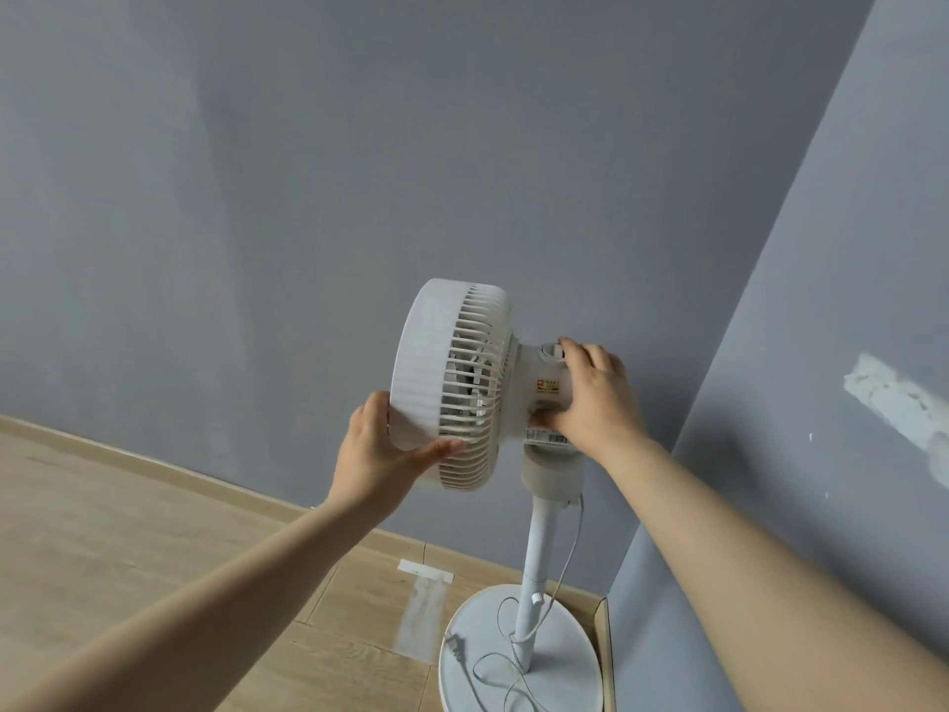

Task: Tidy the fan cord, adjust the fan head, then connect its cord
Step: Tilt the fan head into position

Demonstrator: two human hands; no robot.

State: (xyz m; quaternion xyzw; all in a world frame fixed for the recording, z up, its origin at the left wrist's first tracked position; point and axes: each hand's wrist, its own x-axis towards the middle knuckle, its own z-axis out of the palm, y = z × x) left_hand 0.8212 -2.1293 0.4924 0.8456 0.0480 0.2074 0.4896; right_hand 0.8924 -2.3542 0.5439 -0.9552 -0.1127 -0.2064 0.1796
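With the left hand (377, 444) cupping the fan head (449, 382) rim and the right hand (595, 398) wrapped round its motor housing (539, 388), a hard tilt could rock the base (518, 655) (cord (506, 675) loose, unplugged).

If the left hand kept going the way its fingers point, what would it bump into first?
The left hand already touches the fan head; its fingers point right along the lower rim. Pushed on, it would probably meet the motor housing next, though depth is unclear.
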